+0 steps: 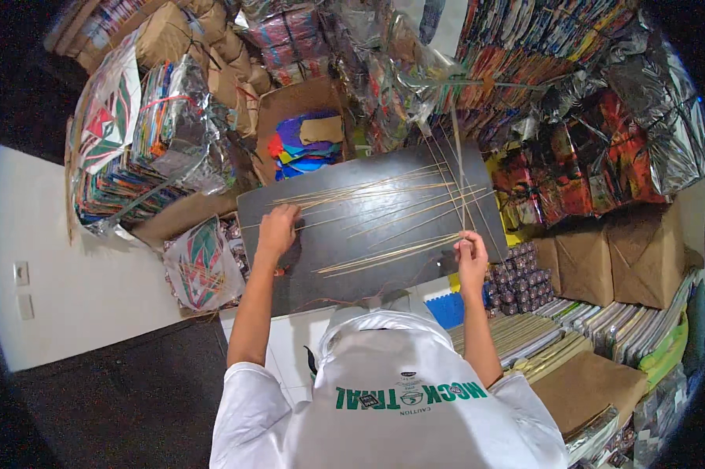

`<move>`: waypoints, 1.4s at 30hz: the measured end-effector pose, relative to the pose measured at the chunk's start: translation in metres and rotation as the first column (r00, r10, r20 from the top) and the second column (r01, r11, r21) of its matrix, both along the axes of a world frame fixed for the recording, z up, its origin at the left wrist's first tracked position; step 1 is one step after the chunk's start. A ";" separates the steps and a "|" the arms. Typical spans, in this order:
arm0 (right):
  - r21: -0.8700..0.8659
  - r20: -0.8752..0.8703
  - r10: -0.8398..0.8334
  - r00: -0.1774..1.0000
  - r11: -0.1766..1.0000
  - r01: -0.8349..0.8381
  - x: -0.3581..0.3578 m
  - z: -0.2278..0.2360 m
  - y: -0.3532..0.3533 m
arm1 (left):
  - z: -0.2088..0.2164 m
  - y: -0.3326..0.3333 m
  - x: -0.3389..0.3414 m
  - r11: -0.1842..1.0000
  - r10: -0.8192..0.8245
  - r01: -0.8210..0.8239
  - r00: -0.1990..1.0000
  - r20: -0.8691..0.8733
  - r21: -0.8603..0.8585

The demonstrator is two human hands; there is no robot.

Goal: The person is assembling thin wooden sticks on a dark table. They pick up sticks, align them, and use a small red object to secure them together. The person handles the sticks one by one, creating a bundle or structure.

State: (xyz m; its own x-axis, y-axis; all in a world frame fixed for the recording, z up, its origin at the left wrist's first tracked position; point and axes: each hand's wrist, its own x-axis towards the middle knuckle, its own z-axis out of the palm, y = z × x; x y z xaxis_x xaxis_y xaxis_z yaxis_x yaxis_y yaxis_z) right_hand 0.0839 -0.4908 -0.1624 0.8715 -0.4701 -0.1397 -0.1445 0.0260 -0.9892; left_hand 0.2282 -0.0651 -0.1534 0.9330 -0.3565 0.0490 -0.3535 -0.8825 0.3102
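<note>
the white shirt (344,430) is right up at the worktop (297,288), so its loose cloth could brush things on the near edge if the person leans in. off the worktop's right side sit small dark boxes (524,273); the right forearm could knock them by swinging wide.

the near sticks (391,255) lie in a narrow fan on the worktop, and the right hand (468,247) pinches their right ends between thumb and fingers. their left ends are free, so a loose or uneven pinch could let 1 or 2 slip or splay. the left hand (282,224) is at the left ends of the far sticks (360,187), fingers bent; i cannot tell whether it grips any. these sticks cross toward the right, so dragging 1 could pull its neighbours askew, and a sideways bend could snap such thin lengths.

a long pale strand (459,164) runs over the crossing and could snag. beyond the far edge, an open carton (305,92) holds coloured pieces (309,150); a stick pushed too far could drop in.
</note>
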 end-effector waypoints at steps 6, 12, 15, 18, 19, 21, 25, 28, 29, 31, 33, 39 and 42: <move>-0.032 -0.035 0.138 0.990 0.990 -0.139 0.020 0.014 0.038 | 0.044 -0.009 -0.035 0.949 -0.091 0.083 0.996 -0.014 -0.303; 0.164 -0.072 0.228 0.971 0.963 -0.214 0.035 0.028 0.069 | 0.078 -0.017 -0.074 0.928 -0.162 0.103 0.977 -0.138 -0.358; 0.245 -0.049 0.210 0.976 0.950 -0.192 0.036 0.029 0.079 | 0.080 -0.017 -0.088 0.938 -0.091 0.030 0.983 -0.160 -0.346; 0.271 -0.030 0.194 0.980 0.946 -0.179 0.037 0.032 0.088 | 0.084 -0.015 -0.098 0.943 -0.001 -0.070 0.977 -0.214 -0.326; 0.276 -0.028 0.195 0.980 0.944 -0.180 0.036 0.035 0.090 | 0.084 -0.013 -0.101 0.943 0.019 -0.099 0.969 -0.245 -0.318; 0.283 -0.024 0.200 0.979 0.941 -0.186 0.035 0.037 0.094 | 0.081 -0.010 -0.105 0.935 0.038 -0.139 0.954 -0.297 -0.327; 0.376 -0.026 0.179 0.984 0.913 -0.156 0.034 0.034 0.094 | 0.086 -0.003 -0.109 0.925 -0.004 -0.116 0.949 -0.316 -0.361; 0.481 0.011 0.087 0.996 0.873 -0.081 0.034 0.036 0.090 | 0.084 0.004 -0.111 0.929 0.029 -0.131 0.958 -0.284 -0.347; 0.495 0.035 0.093 0.995 0.863 -0.098 0.035 0.035 0.086 | 0.083 0.006 -0.112 0.928 0.056 -0.150 0.961 -0.271 -0.340; 0.538 0.061 0.007 0.998 0.842 -0.039 0.035 0.034 0.085 | 0.086 0.009 -0.115 0.929 0.136 -0.192 0.972 -0.192 -0.316; 0.561 0.058 -0.034 0.998 0.828 -0.004 0.034 0.035 0.084 | 0.086 0.008 -0.117 0.906 0.208 -0.259 0.961 -0.180 -0.334; 0.607 0.086 -0.033 0.996 0.794 -0.027 0.034 0.030 0.089 | 0.077 0.003 -0.126 0.825 0.304 -0.372 0.927 -0.222 -0.426; 0.598 0.119 -0.031 0.992 0.800 -0.047 0.035 0.033 0.088 | 0.085 0.003 -0.127 0.839 0.257 -0.316 0.948 -0.188 -0.444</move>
State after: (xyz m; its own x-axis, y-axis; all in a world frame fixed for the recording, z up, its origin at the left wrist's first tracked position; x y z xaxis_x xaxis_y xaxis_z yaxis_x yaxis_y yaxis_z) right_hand 0.1187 -0.4023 -0.1295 0.9028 -0.3195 -0.2878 -0.0318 0.6179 -0.7856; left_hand 0.1010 -0.0619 -0.0685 0.9990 -0.0355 0.0256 -0.0430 -0.6823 0.7298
